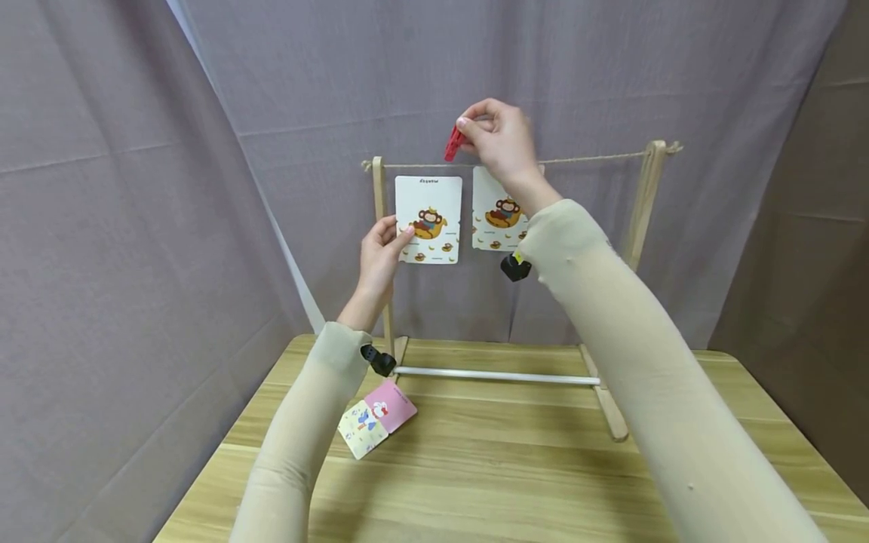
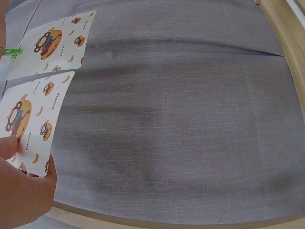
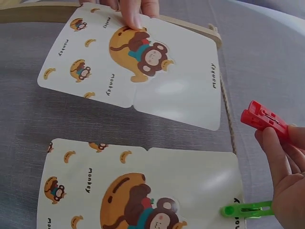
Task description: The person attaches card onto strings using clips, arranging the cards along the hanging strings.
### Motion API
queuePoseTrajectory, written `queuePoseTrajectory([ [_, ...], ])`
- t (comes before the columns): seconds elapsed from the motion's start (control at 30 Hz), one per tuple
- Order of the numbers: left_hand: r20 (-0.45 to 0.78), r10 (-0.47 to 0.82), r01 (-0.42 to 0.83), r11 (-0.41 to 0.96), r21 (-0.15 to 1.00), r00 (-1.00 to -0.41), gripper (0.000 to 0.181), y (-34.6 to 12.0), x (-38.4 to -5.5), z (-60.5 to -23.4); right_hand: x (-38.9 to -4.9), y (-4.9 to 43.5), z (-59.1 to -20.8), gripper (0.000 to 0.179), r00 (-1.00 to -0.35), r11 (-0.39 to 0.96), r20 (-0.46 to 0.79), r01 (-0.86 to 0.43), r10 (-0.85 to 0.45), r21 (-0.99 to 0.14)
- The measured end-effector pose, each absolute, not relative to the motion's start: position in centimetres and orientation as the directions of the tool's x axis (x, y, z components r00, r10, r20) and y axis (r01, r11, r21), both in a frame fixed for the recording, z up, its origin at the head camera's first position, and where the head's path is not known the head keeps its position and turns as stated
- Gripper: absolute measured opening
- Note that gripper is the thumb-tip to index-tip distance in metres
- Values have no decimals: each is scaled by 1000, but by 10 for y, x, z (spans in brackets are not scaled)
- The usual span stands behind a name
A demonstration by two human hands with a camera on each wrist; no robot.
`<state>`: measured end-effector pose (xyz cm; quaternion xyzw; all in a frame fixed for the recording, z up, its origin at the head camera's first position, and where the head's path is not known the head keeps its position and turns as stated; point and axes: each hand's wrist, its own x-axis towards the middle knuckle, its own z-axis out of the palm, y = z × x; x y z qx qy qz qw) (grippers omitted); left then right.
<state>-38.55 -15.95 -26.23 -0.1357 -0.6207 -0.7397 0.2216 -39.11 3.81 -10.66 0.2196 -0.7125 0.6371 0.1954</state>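
My left hand (image 1: 382,258) pinches a white monkey card (image 1: 429,197) by its left edge, thumb in front, just below the rope (image 1: 570,159). Above that rope my right hand (image 1: 501,139) pinches a red clothespin (image 1: 452,143) between thumb and fingers; its tip points down toward the rope. A second monkey card (image 1: 490,240) hangs to the right, partly hidden behind my right hand and wrist. In the right wrist view a green clothespin (image 3: 248,210) clips that hanging card's top edge to the rope.
A wooden rack has a left post (image 1: 380,204), a right post (image 1: 645,204) and a white bar (image 1: 495,375) near the tabletop (image 1: 489,467). Pink and yellow cards (image 1: 394,407) lie on the table at left. Grey curtain (image 1: 326,75) stands behind.
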Motion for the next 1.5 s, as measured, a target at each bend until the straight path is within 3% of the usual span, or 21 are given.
queuePoseTrajectory([
  [0.83,468,-159,489,-137,861,-869,26,-150,-383,-267,-390,22,-118,21,-864,268,498,-497,-70,-825],
  [1.5,470,-160,491,-134,861,-868,26,-155,-380,-263,-391,15,-121,23,-896,237,424,-445,-133,-864],
])
